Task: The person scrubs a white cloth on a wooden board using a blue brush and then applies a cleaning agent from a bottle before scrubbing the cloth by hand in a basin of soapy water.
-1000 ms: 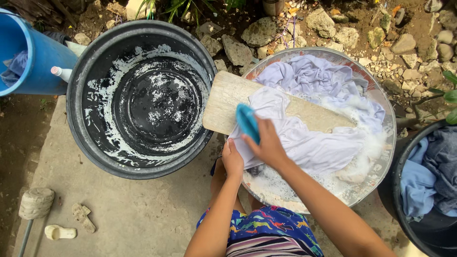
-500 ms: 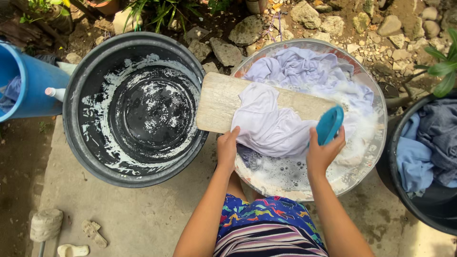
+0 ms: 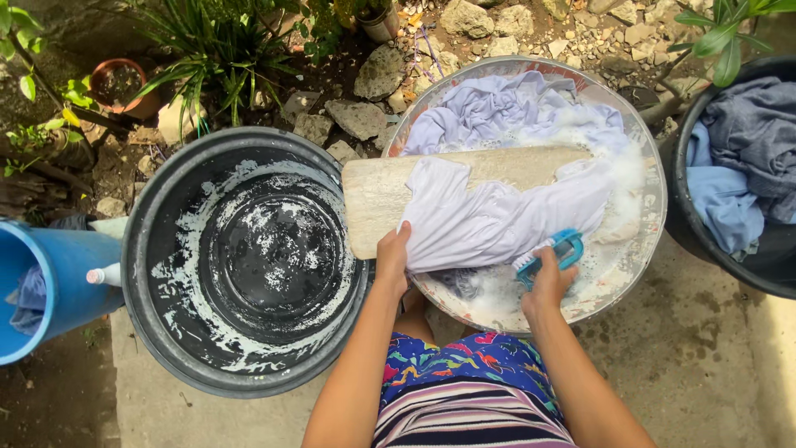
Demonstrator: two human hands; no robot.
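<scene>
A: Where do the hands sit right now?

B: The left hand (image 3: 392,253) presses down on the near edge of the white garment (image 3: 489,217) where it drapes over the wooden washboard (image 3: 377,195), fingers flat and closed onto the cloth, pinning it. The right hand (image 3: 549,284) has its fingers wrapped round the blue scrub brush (image 3: 549,256), bristles turned toward the fabric.

A: And the garment itself?

B: Spread across the board, which lies over the rim of the clear basin (image 3: 655,207) full of suds. More pale laundry is heaped at the basin's 12 o'clock.

A: What has changed in the last second?

B: The brush has travelled. A second ago it was up on the board near the left hand; half a second ago it was lifted out at the garment's 3 o'clock side; now it is down at about 5 o'clock, at the garment's lower hem, close to the soapy water. The left hand has hardly moved.

A: Meaning?

B: I judge this to be scrubbing in strokes, with the cloth anchored and the brush working a new patch.

A: Anything around?

B: A black tub (image 3: 249,257) with foam residue at 9 o'clock, a blue bucket (image 3: 41,282) beyond it, a dark basin of blue clothes (image 3: 738,166) at 2 o'clock.
</scene>
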